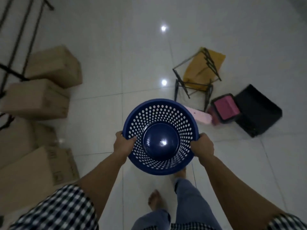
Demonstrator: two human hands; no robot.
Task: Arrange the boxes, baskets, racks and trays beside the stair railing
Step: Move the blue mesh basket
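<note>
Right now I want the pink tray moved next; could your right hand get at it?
Probably not yet: the right hand and left hand both grip the blue basket; the pink tray lies beyond it.

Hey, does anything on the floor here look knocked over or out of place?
Yes. The black metal rack lies tipped over on the tiles, right of centre, atop a yellow board. Beside it, the black tray and pink-lined bin sit askew.

Left hand (123, 144) and right hand (203, 146) grip rim of blue perforated basket (160, 136), held above tiled floor (132, 63). Cardboard boxes (43, 100) at left.
</note>
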